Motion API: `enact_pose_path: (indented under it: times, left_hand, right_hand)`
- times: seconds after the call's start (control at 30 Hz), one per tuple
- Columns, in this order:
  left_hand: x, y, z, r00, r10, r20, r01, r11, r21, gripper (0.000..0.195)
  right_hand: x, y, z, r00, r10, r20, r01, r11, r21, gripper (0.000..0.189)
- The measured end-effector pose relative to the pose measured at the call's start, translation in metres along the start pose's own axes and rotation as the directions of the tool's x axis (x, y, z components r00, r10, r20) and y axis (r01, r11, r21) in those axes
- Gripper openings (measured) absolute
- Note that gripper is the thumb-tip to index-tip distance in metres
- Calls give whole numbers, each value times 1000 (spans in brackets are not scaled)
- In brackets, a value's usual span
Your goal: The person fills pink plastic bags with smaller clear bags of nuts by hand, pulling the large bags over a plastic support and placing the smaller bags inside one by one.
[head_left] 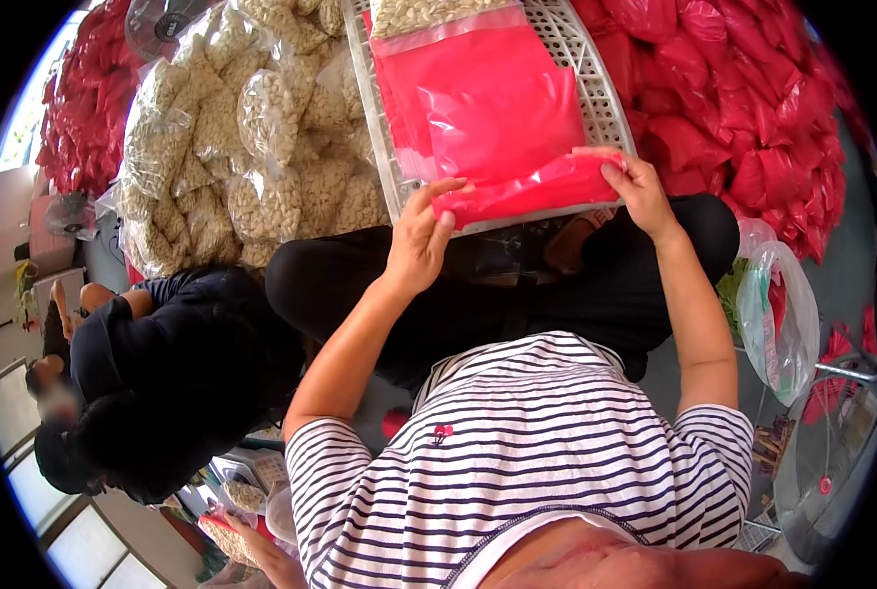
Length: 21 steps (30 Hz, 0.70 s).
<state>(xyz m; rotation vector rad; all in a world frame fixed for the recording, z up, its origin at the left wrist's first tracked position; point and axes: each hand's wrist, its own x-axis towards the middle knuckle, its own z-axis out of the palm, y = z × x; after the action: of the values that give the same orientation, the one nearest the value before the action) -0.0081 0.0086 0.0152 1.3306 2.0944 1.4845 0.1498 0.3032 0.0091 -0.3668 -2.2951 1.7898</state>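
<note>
Between my two hands a red plastic bag is stretched sideways along the near edge of a white perforated plastic crate. My left hand is at the bag's left end, thumb and fingers around its edge. The bag's right end is pinched between the thumb and fingers of my right hand. Just beyond lie more flat red plastic bags, stacked on the crate. A clear bag of pale beans or seeds rests across the far end of that stack.
Clear bags of pale beans or seeds are heaped left of the crate. Red bags are piled at the right. A person in dark clothes is close on my left. A clear plastic carrier bag and a fan are at the right.
</note>
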Motion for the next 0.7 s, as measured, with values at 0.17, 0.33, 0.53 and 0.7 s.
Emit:
enact_pose_path:
  times: [0.17, 0.33, 0.53, 0.7]
  left_hand:
    - [71, -11, 44, 716, -156, -680, 128, 988, -92, 28]
    - [158, -36, 9, 736, -223, -640, 451, 866, 216, 37]
    - [148, -82, 27, 723, -504, -472, 655, 717, 238, 40]
    - [130, -80, 25, 757, -448, -475, 610, 746, 268, 32]
  right_hand:
    - [68, -27, 36, 789, -202, -581, 28, 956, -293, 29]
    - [157, -18, 7, 823, -206, -529, -251, 704, -664, 49]
    - [152, 34, 21, 838, 157, -522, -512, 557, -654, 50]
    - [145, 29, 29, 795, 261, -547, -588, 553, -591, 48]
